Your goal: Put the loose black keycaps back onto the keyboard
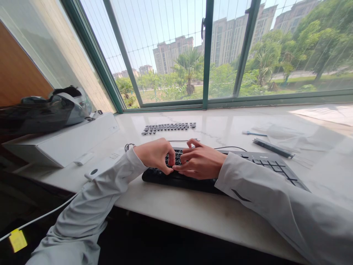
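A black keyboard (176, 179) lies along the front of the white counter, its right part showing a grid of open key sockets. Over its left half, my left hand (154, 154) is curled, thumb and index finger bent toward each other. My right hand (202, 161) comes in from the other side, one finger raised and its lower fingertips meeting the left thumb just above the keys. Whatever the fingertips pinch between them is too small or hidden to make out. Behind the keyboard, loose black keycaps (168, 127) are laid out in rows.
At right lie a blue-handled brush (254, 133), a long dark tool in a case (273, 148) and clear plastic wrap (286, 134). A white box (68, 141) bearing a dark bag (55, 110) stands left, near a white power strip (106, 163). Windows line the back.
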Available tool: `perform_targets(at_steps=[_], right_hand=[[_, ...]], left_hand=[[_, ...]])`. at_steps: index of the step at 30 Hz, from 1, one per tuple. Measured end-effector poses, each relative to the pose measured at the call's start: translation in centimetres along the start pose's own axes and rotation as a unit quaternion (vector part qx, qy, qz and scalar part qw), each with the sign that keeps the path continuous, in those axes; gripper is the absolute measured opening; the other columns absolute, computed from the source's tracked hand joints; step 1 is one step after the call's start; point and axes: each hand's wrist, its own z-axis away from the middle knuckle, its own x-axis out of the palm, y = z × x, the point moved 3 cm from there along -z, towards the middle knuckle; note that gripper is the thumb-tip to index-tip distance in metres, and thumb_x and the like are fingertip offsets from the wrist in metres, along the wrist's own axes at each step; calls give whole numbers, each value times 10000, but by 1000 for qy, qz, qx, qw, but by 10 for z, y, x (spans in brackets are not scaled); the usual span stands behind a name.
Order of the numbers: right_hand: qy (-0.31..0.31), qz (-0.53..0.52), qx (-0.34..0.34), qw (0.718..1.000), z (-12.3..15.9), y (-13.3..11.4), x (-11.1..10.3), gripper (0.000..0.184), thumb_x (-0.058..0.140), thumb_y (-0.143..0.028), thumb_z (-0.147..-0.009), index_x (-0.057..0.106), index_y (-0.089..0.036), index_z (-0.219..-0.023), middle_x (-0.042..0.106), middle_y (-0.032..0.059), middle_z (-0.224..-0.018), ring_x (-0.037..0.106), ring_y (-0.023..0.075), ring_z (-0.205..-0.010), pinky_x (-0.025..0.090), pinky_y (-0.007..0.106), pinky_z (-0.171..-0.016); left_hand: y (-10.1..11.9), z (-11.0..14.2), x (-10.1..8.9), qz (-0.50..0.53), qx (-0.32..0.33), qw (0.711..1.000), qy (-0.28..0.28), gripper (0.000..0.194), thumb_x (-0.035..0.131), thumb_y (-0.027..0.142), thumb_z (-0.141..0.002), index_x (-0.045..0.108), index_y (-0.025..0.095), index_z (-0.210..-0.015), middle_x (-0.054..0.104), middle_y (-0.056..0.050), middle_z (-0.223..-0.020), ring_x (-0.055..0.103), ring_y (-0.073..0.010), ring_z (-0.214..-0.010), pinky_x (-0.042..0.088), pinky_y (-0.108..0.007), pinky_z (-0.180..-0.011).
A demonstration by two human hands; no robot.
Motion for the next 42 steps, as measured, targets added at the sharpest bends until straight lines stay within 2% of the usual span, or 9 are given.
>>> perform_targets(at_steps=[12, 18, 24, 27, 33, 39, 42], right_hand=[[-3, -21, 6, 1000, -2, -1, -2, 216, 501, -254, -896, 711, -247, -948, 668, -5, -727, 543, 125, -712, 216, 361, -879], [-11, -29, 16, 999, -3, -1, -2, 264, 471, -280, -923, 727, -244, -872, 670, 5, -713, 533, 116, -681, 223, 359, -860], [-9, -43, 10, 999, -3, -2, -2, 241, 489, -281, -905, 718, -282, -981, 709, 9, -835, 573, 135, -765, 210, 366, -878], [-11, -46, 15, 999, -2, -1, -2, 251, 486, -271, -900, 718, -281, -995, 709, 12, -832, 578, 136, -761, 214, 365, -883], [-11, -55, 28, 998, 1, 1, 0, 246, 503, -284, -902, 720, -279, -1017, 688, 5, -774, 556, 120, -709, 208, 364, -901], [-11, -61, 32, 998, 1, 1, 1, 251, 502, -293, -905, 719, -285, -1029, 687, -1, -773, 548, 121, -703, 205, 364, -894], [-14, -57, 35, 998, 1, 1, 1, 244, 508, -297, -901, 719, -291, -1024, 689, -7, -781, 552, 120, -703, 206, 366, -892]], left_hand=[[5, 0, -1, -48, 12, 999, 6, 134, 721, 237, -586, 743, 189, -709, 701, 22, -650, 576, -94, -551, 382, -195, -539], [14, -1, -5, -79, 18, 997, 5, 130, 737, 243, -573, 757, 198, -692, 693, 15, -631, 563, -99, -536, 378, -212, -540], [25, -4, -8, -105, 29, 994, -1, 104, 749, 224, -549, 756, 196, -649, 634, 32, -525, 481, -82, -454, 350, -220, -494], [20, -6, -7, -76, 27, 997, -5, 94, 752, 212, -542, 755, 198, -636, 629, 38, -518, 464, -71, -438, 332, -213, -477], [4, -8, -8, -24, 24, 999, -36, 102, 745, 283, -624, 775, 211, -691, 637, 48, -519, 449, -60, -447, 326, -201, -489], [-9, -15, -5, 49, 44, 995, -69, 130, 783, 305, -643, 782, 229, -747, 719, 39, -666, 574, -83, -581, 380, -188, -604], [-16, -19, -1, 66, 39, 994, -79, 150, 798, 312, -631, 769, 214, -741, 715, 41, -673, 581, -91, -615, 385, -191, -632]])
